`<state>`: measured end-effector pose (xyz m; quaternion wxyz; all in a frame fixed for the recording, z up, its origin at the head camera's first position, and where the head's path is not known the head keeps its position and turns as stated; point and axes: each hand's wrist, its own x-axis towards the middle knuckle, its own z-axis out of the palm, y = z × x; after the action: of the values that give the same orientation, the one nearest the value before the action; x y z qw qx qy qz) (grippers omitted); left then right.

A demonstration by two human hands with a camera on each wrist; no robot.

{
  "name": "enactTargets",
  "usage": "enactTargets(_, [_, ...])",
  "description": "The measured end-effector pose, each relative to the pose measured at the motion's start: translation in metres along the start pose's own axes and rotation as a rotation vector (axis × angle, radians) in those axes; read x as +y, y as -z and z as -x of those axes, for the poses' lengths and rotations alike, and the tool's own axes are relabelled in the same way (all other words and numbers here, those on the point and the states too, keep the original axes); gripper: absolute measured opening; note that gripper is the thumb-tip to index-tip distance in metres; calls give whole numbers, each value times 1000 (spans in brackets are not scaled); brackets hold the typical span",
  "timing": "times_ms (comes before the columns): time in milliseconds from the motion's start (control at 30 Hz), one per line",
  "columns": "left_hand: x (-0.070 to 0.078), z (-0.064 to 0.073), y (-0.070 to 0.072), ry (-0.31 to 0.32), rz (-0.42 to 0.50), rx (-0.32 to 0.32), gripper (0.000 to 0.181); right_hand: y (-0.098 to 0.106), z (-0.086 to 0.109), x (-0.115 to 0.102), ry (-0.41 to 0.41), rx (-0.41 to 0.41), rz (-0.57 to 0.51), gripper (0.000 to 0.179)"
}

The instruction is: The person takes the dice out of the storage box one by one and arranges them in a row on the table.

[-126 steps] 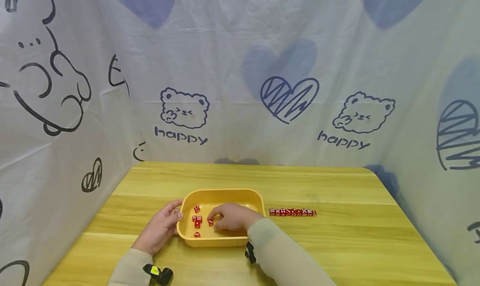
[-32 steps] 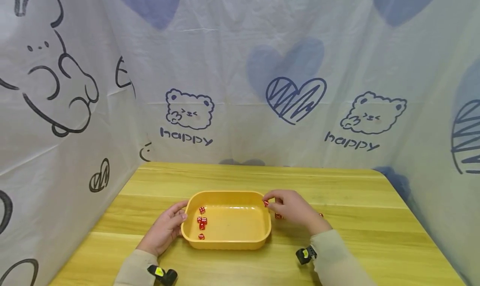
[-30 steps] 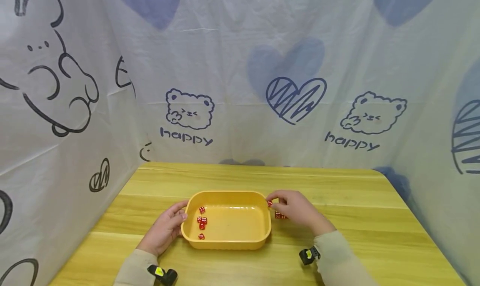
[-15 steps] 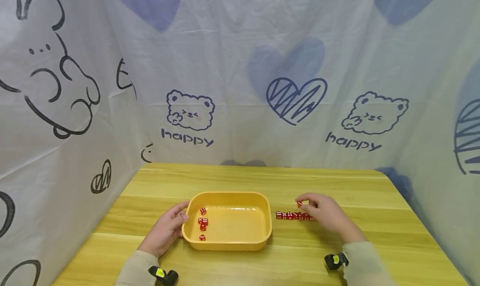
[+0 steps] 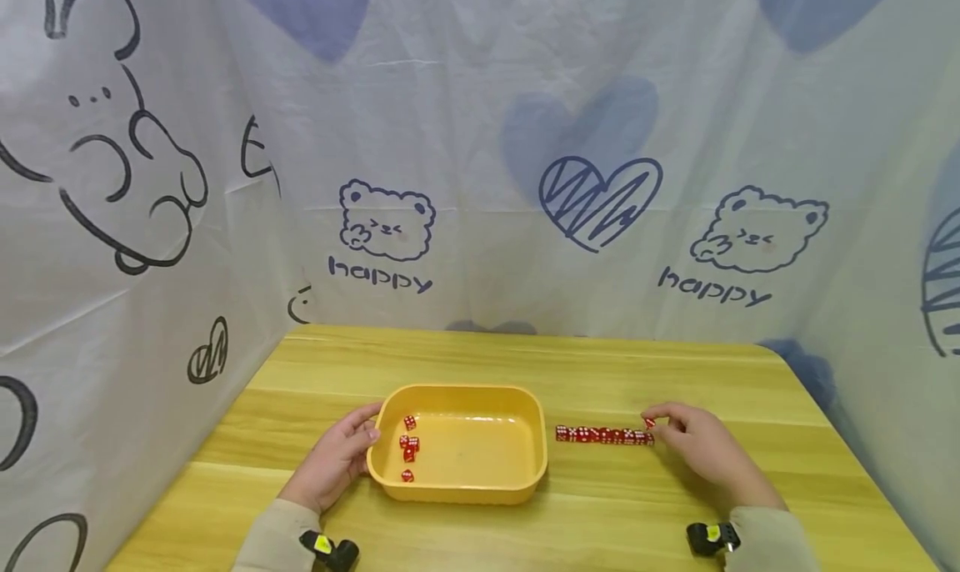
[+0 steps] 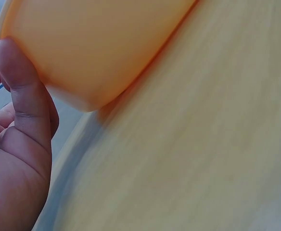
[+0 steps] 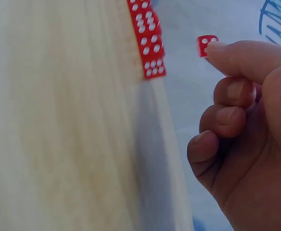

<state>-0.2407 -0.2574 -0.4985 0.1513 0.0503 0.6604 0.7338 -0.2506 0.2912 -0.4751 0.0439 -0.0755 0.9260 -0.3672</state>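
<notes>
My right hand (image 5: pixel 705 445) pinches a red die (image 7: pixel 207 45) with white pips between thumb and forefinger. It holds the die just above the right end of a row of red dice (image 5: pixel 603 435) on the table. In the right wrist view the held die is apart from the row's end, and the other fingers are curled in. My left hand (image 5: pixel 333 462) grips the left end of a yellow plastic bin (image 5: pixel 461 495), its thumb on the rim, as the left wrist view also shows. Several loose red dice (image 5: pixel 408 443) lie in the bin's left part.
The wood-grain table (image 5: pixel 615 522) carries the bin and, to its right, the dice row. A white cloth (image 5: pixel 480 222) printed with hearts and bears hangs behind and on both sides. Each wrist wears a small black camera (image 5: pixel 711 539).
My right hand has carried a die out of the bin and rightward along the row to its far end. The left hand keeps its grip on the bin.
</notes>
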Motion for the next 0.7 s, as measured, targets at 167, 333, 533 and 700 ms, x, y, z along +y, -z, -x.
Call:
enactTargets(167, [-1,-2,0,-7,7,3,63,2,2,13,-15,-4,14,31])
enactTargets(333, [0,-2,-1,-12,4,15,62,3,3,20,-47,-2,31,31])
enactTargets(533, [0,-1,-1,-3,0,7,63,3,5,21,-45,-5,56,29])
enactTargets(700, [0,0,-1,1,-4,16,63,1,4,20,-36,-10,77,25])
